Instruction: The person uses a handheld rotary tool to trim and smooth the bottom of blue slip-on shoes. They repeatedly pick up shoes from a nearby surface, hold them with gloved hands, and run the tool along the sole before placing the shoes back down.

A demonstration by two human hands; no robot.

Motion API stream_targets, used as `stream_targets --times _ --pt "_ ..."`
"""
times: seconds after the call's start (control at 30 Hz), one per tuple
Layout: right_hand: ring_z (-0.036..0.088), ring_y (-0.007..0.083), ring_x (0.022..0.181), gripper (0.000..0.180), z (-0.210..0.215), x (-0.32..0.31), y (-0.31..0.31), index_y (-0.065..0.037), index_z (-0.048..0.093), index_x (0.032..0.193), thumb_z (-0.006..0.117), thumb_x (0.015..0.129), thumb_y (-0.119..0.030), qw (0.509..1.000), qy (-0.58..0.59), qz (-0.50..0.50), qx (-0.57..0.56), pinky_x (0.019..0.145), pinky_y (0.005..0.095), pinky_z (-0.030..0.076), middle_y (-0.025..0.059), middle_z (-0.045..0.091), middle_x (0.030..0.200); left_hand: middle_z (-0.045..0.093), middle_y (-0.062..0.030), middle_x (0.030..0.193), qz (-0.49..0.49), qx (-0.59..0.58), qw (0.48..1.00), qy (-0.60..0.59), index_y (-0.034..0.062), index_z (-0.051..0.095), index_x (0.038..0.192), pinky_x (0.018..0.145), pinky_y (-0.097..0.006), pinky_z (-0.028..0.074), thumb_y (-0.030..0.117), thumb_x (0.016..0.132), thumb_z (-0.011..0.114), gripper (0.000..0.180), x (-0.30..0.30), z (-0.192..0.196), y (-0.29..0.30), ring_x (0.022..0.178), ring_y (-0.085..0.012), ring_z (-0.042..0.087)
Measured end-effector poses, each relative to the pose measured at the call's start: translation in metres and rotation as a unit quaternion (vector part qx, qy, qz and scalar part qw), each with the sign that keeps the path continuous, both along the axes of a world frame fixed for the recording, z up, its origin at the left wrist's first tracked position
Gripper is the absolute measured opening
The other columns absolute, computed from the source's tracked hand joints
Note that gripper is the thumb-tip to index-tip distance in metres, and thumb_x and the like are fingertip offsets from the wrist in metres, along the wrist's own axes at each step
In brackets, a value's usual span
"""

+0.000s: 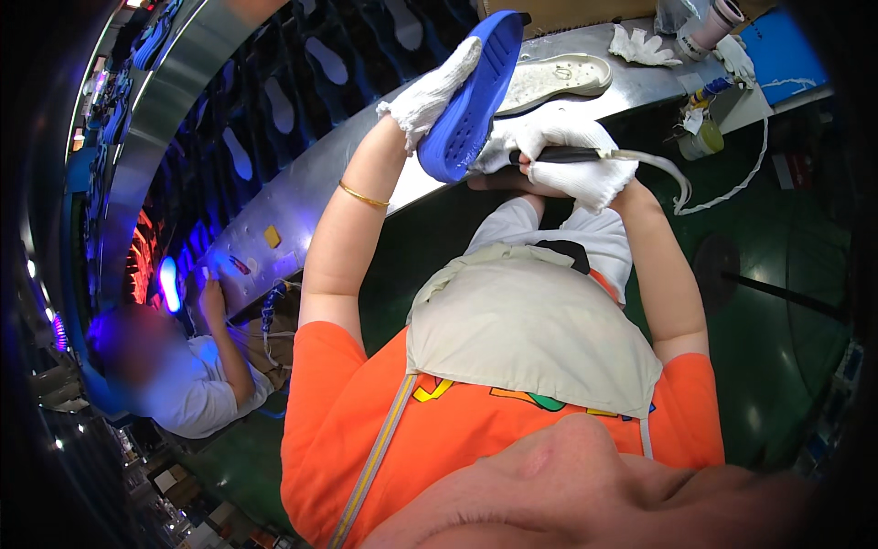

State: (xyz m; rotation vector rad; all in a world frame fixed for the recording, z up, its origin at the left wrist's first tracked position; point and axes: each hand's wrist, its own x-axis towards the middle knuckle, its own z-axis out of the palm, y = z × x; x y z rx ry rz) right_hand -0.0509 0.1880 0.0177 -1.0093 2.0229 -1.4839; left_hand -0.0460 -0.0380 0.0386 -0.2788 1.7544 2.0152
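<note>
My left hand [432, 97], in a white knit glove, grips a blue shoe sole [477, 96] by its left side and holds it tilted up over the metal bench. The sole has rows of small holes at its near end and slots toward the far end. A black-handled tool [574, 156] with a whitish hose trailing to the right is held in my right hand [585, 178], also gloved, with some bare fingertips showing. The tool's tip is hidden beside the sole's near end. Just behind, an off-white shoe sole [558, 80] lies on the bench.
A metal bench [265, 215] runs beside a dark conveyor carrying several soles. White gloves [642, 48], a pink cup [712, 27] and a container of yellowish liquid [702, 137] are at the right. A co-worker [197, 375] sits at the left. A yellow block [272, 237] rests on the bench.
</note>
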Motion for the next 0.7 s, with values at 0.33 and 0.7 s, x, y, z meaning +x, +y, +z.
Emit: stream_targets --times 0.33,0.7 --pt "0.059 0.0160 0.082 0.014 0.030 0.002 0.001 -0.008 0.062 0.086 0.067 0.073 -0.009 0.998 -0.027 -0.020 -0.053 0.079 0.0306 0.049 0.0032 0.063 0.088 0.062 -0.0149 0.095 0.037 -0.020 0.998 0.054 0.0057 0.053 0.121 0.066 -0.032 0.055 0.065 0.082 0.048 0.071 0.001 0.009 -0.005 0.077 -0.0199 0.064" --pt "0.060 0.0102 0.079 0.017 0.016 0.013 0.004 0.000 0.057 0.092 0.064 0.077 0.004 0.980 -0.020 -0.133 -0.145 0.077 0.0256 0.050 0.0043 0.062 0.083 0.055 -0.0229 0.118 0.037 0.452 0.891 -0.022 0.0004 0.050 0.122 0.094 -0.053 0.045 0.054 0.091 0.039 0.063 0.030 -0.039 -0.030 0.100 -0.0358 0.060"
